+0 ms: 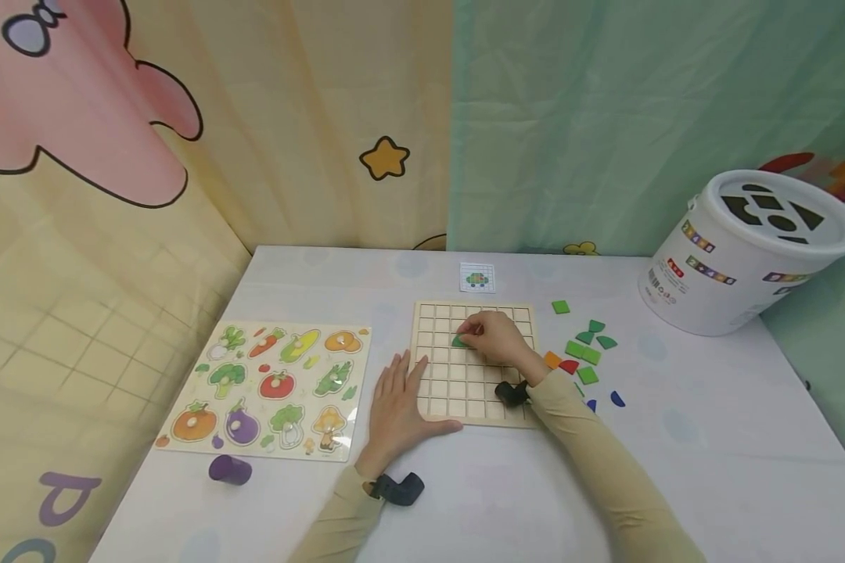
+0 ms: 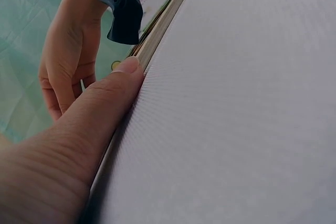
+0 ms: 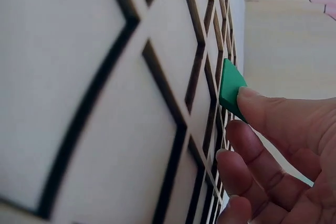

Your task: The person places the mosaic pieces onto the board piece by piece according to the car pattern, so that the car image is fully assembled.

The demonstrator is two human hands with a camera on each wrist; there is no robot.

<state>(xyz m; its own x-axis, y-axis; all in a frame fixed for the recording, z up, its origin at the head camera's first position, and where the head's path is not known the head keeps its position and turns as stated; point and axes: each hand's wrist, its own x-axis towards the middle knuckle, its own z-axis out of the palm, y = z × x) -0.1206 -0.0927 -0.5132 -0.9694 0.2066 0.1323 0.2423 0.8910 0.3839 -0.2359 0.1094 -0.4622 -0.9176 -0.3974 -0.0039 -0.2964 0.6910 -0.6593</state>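
A wooden grid board (image 1: 442, 393) lies on the table. My right hand (image 1: 498, 339) is over its upper middle, pinching a dark green piece (image 1: 458, 342) between thumb and fingers. In the right wrist view the green piece (image 3: 231, 88) is tilted close to the grid lines; whether it touches them I cannot tell. My left hand (image 1: 397, 410) rests at the board's left front corner with fingers straight and spread. Its thumb (image 2: 113, 95) lies along the board's front edge in the left wrist view.
Right of the board lie loose green pieces (image 1: 587, 375), an orange square (image 1: 551, 360), a red piece (image 1: 569, 366) and blue pieces (image 1: 617, 399). Behind it is a pattern card (image 1: 477, 278). A vegetable puzzle (image 1: 267, 399), purple cylinder (image 1: 230, 470) and white bucket (image 1: 739, 250) stand around.
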